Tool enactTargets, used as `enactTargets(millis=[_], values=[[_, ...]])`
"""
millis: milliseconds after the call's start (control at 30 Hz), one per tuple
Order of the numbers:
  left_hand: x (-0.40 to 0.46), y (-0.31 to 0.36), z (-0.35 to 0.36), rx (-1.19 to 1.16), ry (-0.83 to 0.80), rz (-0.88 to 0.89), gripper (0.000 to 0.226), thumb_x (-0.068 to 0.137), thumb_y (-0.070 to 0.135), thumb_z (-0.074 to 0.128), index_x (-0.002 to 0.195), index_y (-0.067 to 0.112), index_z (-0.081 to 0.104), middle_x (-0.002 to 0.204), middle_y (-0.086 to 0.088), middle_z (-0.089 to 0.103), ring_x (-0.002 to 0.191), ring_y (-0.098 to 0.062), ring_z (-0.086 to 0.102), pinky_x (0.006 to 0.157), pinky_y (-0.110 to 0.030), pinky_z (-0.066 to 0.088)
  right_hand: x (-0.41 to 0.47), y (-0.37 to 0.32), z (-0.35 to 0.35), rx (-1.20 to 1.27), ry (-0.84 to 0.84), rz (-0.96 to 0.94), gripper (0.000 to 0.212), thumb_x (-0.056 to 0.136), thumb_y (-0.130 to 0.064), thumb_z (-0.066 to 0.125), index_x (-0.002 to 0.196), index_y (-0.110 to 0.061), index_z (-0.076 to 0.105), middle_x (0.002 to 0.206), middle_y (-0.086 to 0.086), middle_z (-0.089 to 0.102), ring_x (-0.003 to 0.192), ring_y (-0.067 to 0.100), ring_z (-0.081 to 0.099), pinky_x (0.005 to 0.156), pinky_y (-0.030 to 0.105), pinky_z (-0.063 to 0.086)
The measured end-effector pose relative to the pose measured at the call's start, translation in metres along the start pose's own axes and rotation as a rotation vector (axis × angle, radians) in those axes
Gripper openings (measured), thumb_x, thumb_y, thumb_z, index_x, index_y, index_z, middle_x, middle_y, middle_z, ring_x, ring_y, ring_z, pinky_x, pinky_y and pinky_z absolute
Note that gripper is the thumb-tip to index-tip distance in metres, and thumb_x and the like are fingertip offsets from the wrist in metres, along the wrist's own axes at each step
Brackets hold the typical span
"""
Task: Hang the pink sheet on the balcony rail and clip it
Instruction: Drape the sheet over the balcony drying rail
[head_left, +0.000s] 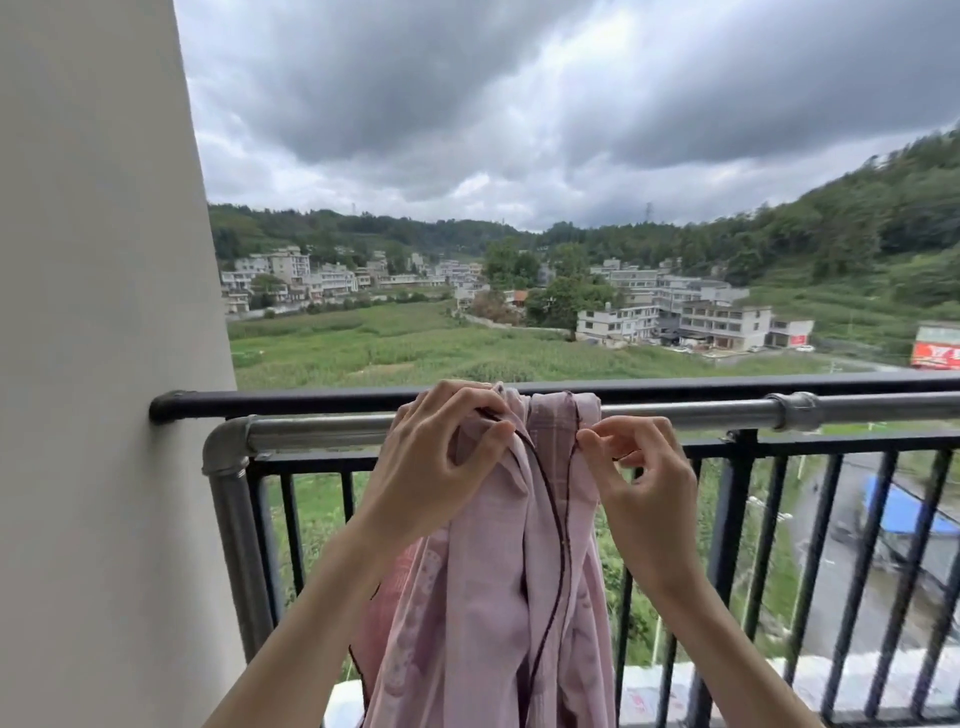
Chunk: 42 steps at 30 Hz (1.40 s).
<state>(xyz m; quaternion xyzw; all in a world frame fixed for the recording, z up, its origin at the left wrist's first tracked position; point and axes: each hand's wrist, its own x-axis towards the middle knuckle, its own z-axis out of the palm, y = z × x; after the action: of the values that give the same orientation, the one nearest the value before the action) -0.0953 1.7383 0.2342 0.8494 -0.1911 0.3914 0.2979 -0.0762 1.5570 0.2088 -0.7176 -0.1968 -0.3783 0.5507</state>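
Spreading the bunched pink sheet (498, 571), draped over the steel rail (675, 413), should go evenly: the left hand (431, 467) grips its gathered top, the right hand (639, 467) pinches the dark-piped edge, so draw them apart along the rail before clipping.

Pink sheet (498, 597): thin woven cloth, matt, softly creased, edged with dark piping; a faint printed pattern shows toward 7 o'clock. Rail pipe (332, 427): bare grey metal with a dull sheen, joined by cast-looking metal fittings (795, 411). Top bar (311, 400) and balusters (831, 519), from 9 to 4 o'clock: metal painted black, satin. Wall (104, 364) at 9 o'clock: pale, matt, probably painted plaster; its texture is too blurred to judge.
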Motion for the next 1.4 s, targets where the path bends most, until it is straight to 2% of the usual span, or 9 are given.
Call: enactTargets(millis=[100, 167, 233, 367, 533, 733, 833, 967, 1400], values=[[0.001, 0.002, 0.002, 0.013, 0.025, -0.007, 0.02, 0.077, 0.057, 0.053, 0.09, 0.042, 0.052, 0.105, 0.019, 0.054, 0.106, -0.002, 0.051, 0.098, -0.039, 0.04, -0.003, -0.005, 0.001, -0.027, -0.135, 0.114, 0.014, 0.08, -0.029, 0.07, 0.084, -0.028, 0.057, 0.081, -0.009, 0.063, 0.073, 0.003, 0.059, 0.067, 0.011, 0.046], [0.001, 0.004, 0.006, 0.054, 0.039, -0.007, 0.02, 0.074, 0.051, 0.056, 0.088, 0.037, 0.051, 0.104, 0.016, 0.053, 0.102, -0.004, 0.051, 0.097, -0.037, 0.04, -0.003, -0.008, 0.005, -0.113, -0.098, 0.136, 0.016, 0.08, -0.034, 0.069, 0.087, -0.024, 0.059, 0.084, -0.009, 0.061, 0.081, 0.008, 0.058, 0.071, 0.014, 0.044], [0.001, 0.004, 0.007, 0.053, 0.045, -0.016, 0.024, 0.072, 0.048, 0.052, 0.09, 0.033, 0.051, 0.106, 0.013, 0.053, 0.101, -0.008, 0.051, 0.096, -0.033, 0.038, 0.0, -0.012, 0.009, -0.173, -0.043, 0.154, 0.02, 0.08, -0.037, 0.068, 0.09, -0.02, 0.063, 0.086, -0.009, 0.057, 0.085, 0.011, 0.056, 0.076, 0.022, 0.044], [-0.001, 0.005, 0.005, 0.052, 0.032, 0.004, 0.033, 0.073, 0.045, 0.044, 0.103, 0.036, 0.053, 0.116, 0.01, 0.052, 0.11, -0.011, 0.048, 0.098, -0.03, 0.03, 0.01, -0.025, 0.007, -0.138, -0.087, 0.14, 0.013, 0.085, -0.026, 0.065, 0.073, -0.022, 0.061, 0.077, -0.006, 0.06, 0.071, 0.014, 0.056, 0.064, 0.024, 0.042], [-0.006, 0.021, 0.01, 0.368, 0.076, -0.044, 0.047, 0.082, 0.053, 0.036, 0.111, 0.027, 0.061, 0.122, 0.004, 0.054, 0.117, -0.018, 0.048, 0.106, -0.042, 0.026, 0.031, -0.033, -0.019, 0.325, -0.317, 0.436, 0.013, 0.089, -0.014, 0.06, 0.077, -0.013, 0.063, 0.075, 0.002, 0.068, 0.071, 0.015, 0.065, 0.07, 0.027, 0.054], [-0.007, 0.088, 0.065, 0.613, 0.174, -0.021, 0.049, 0.079, 0.058, 0.045, 0.099, 0.017, 0.064, 0.099, -0.003, 0.063, 0.098, -0.026, 0.056, 0.086, -0.042, 0.029, 0.063, -0.027, -0.061, 0.545, -0.442, 0.543, 0.01, 0.088, -0.005, 0.059, 0.078, -0.007, 0.063, 0.07, 0.004, 0.07, 0.065, 0.016, 0.068, 0.065, 0.026, 0.058], [-0.001, 0.123, 0.105, 0.534, 0.204, -0.121, 0.045, 0.073, 0.037, 0.071, 0.105, 0.009, 0.056, 0.1, -0.01, 0.062, 0.095, -0.031, 0.059, 0.082, -0.043, 0.045, 0.077, -0.017, -0.089, 0.544, -0.472, 0.503, 0.01, 0.087, -0.004, 0.057, 0.081, -0.008, 0.064, 0.075, 0.005, 0.068, 0.073, 0.017, 0.066, 0.062, 0.02, 0.054], [0.01, 0.163, 0.145, 0.313, 0.328, -0.168, 0.022, 0.078, 0.003, 0.066, 0.099, -0.001, 0.059, 0.091, -0.013, 0.063, 0.081, -0.029, 0.063, 0.074, -0.037, 0.054, 0.092, 0.0, -0.135, 0.468, -0.48, 0.403, 0.01, 0.086, -0.008, 0.06, 0.078, -0.011, 0.065, 0.078, 0.002, 0.066, 0.084, 0.016, 0.061, 0.069, 0.022, 0.044], [0.074, 0.29, 0.317, 0.134, 0.325, 0.027, 0.016, 0.087, 0.011, 0.058, 0.098, 0.002, 0.066, 0.09, -0.009, 0.064, 0.085, -0.022, 0.059, 0.079, -0.032, 0.053, 0.152, 0.102, -0.331, 0.533, -0.305, 0.469, 0.018, 0.091, -0.006, 0.052, 0.076, -0.013, 0.057, 0.071, 0.0, 0.064, 0.069, 0.013, 0.061, 0.065, 0.025, 0.048]])
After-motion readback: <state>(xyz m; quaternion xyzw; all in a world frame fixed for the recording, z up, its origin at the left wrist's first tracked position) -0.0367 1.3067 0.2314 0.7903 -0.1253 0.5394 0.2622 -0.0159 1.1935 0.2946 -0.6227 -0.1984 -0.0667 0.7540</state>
